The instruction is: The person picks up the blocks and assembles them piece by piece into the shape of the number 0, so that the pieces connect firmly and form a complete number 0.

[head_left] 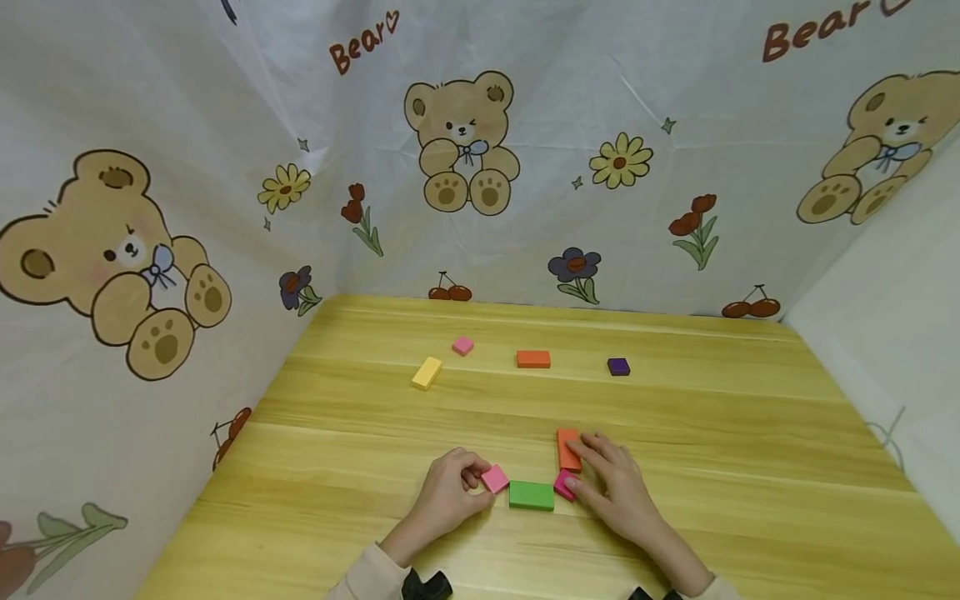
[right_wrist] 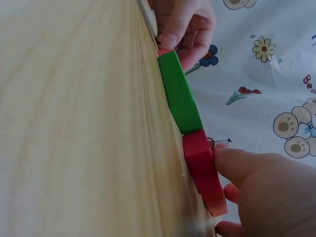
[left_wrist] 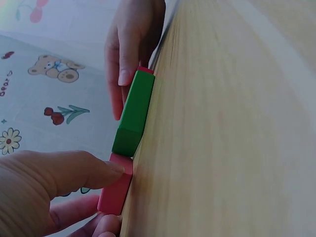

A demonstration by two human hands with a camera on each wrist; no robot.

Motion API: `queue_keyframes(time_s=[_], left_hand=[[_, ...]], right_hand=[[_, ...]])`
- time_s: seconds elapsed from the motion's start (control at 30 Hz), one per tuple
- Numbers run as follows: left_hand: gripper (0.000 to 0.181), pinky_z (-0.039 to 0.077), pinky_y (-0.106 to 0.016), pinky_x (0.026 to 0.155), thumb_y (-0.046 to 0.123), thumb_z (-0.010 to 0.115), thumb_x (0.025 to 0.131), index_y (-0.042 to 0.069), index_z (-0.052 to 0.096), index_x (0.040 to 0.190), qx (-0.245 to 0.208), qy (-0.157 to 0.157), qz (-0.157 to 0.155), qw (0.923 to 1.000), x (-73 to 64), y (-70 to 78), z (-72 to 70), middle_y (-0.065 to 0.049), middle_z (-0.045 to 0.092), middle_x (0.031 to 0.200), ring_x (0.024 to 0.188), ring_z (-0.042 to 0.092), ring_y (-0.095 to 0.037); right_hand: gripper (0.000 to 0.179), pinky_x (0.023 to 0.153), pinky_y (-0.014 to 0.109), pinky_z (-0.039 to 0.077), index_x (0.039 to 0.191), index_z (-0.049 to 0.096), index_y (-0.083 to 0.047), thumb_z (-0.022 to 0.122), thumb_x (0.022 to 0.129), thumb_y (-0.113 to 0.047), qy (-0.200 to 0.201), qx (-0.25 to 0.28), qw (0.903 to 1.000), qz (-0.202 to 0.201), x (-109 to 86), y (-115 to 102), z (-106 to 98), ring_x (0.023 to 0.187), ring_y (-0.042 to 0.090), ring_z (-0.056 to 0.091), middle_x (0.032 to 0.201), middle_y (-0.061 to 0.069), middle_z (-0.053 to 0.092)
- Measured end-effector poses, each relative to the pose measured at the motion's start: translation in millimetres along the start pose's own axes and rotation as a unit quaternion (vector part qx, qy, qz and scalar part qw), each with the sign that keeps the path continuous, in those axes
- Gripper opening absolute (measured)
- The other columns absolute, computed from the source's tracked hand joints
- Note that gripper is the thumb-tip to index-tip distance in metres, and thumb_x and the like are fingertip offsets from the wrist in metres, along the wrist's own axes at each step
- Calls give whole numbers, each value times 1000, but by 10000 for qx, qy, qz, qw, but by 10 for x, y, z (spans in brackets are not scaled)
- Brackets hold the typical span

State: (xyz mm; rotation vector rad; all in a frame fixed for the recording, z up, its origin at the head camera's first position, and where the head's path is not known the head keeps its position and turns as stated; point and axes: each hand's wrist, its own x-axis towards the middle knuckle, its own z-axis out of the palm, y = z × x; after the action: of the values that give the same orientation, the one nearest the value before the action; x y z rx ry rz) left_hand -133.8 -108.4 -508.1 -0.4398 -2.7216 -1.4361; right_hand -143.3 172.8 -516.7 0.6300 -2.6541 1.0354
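Note:
A green rectangular block [head_left: 532, 496] lies on the table between both hands. At its left end is a pink square block [head_left: 495, 479], turned at an angle, which my left hand [head_left: 450, 492] pinches between thumb and fingers. By the green block's right end lies a magenta block [head_left: 564, 484], with an orange rectangular block [head_left: 567, 450] reaching away from it. My right hand [head_left: 617, 487] rests its thumb on the magenta block and a fingertip on the orange one. In the right wrist view, the green block [right_wrist: 180, 94] and magenta block [right_wrist: 201, 160] stand end to end.
Farther back lie a yellow block [head_left: 427, 374], a small pink block [head_left: 462, 346], another orange block [head_left: 533, 359] and a dark purple block [head_left: 618, 367]. A bear-printed cloth [head_left: 540, 242] hangs behind the wooden table [head_left: 337, 467] and at its left.

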Motion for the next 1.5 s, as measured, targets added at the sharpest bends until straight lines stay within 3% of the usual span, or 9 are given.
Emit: queue_keyframes(time_s=[0.37, 0.53, 0.6, 0.7, 0.83, 0.93, 1.13, 1.3, 1.5], left_hand=[[33, 49, -18, 64, 6, 83, 70, 4, 70, 100, -107, -185, -85, 9997, 7, -1, -44, 3, 59, 84, 72, 51, -2], [47, 51, -20, 68, 14, 85, 72, 1, 67, 114, -160, -295, -49, 9994, 46, 19, -195, -5, 61, 94, 78, 55, -8], [50, 52, -24, 71, 16, 84, 74, 0, 66, 117, -169, -122, -147, 9997, 91, 24, -305, -10, 62, 100, 83, 56, -13], [49, 53, -30, 77, 16, 83, 75, 3, 66, 120, -133, 399, -528, 9977, 215, 1, -514, -14, 62, 107, 90, 57, -19], [51, 50, -34, 76, 16, 81, 77, 5, 65, 124, 56, 1065, -1202, 9870, 469, -134, -798, -17, 58, 114, 96, 56, -26], [55, 49, -37, 77, 14, 79, 79, 4, 60, 130, 61, 1255, -1586, 9793, 674, -308, -952, -19, 54, 121, 103, 54, -31], [62, 51, -38, 82, 9, 76, 82, 1, 52, 138, -193, 844, -1907, 9778, 934, -597, -1044, -21, 51, 126, 108, 52, -33], [64, 53, -34, 81, 6, 78, 78, 0, 53, 137, -285, 694, -2065, 9756, 1042, -659, -1012, -19, 56, 118, 103, 57, -30], [70, 53, -33, 80, -1, 79, 75, 0, 50, 140, -420, 550, -1967, 9780, 1150, -722, -1012, -18, 55, 113, 99, 58, -29]], right_hand=[[51, 106, 73, 18, 132, 61, -8, 74, 86, -26, -117, 19, 9998, 148, 13, -8, -4, 135, 46, 37, 140, 24, 52], [51, 107, 72, 17, 132, 61, -9, 74, 87, -29, -194, 26, 9992, 341, -3, -20, -13, 136, 46, 36, 140, 23, 51], [51, 107, 72, 17, 132, 61, -10, 74, 86, -29, -185, 23, 9991, 371, -16, -21, -16, 136, 46, 36, 140, 23, 52], [51, 107, 71, 18, 132, 62, -10, 75, 86, -28, -156, -1, 9993, 336, -15, -17, -15, 136, 46, 36, 139, 23, 53], [51, 107, 71, 18, 131, 62, -10, 75, 86, -28, -129, -14, 9995, 275, -1, -15, -10, 136, 45, 37, 139, 22, 53], [51, 107, 71, 18, 131, 62, -10, 74, 86, -28, -128, 3, 9995, 288, -1, -14, -3, 135, 46, 37, 139, 23, 53], [51, 107, 71, 18, 132, 61, -9, 73, 87, -29, -145, -4, 9995, 284, -23, -7, 6, 135, 46, 38, 140, 23, 52], [51, 107, 71, 18, 132, 61, -9, 74, 86, -29, -124, 32, 9996, 258, -23, -5, 4, 134, 45, 38, 140, 23, 52], [52, 107, 71, 17, 133, 61, -10, 74, 86, -29, -141, 53, 9994, 302, -26, -2, -6, 135, 45, 38, 140, 23, 52]])
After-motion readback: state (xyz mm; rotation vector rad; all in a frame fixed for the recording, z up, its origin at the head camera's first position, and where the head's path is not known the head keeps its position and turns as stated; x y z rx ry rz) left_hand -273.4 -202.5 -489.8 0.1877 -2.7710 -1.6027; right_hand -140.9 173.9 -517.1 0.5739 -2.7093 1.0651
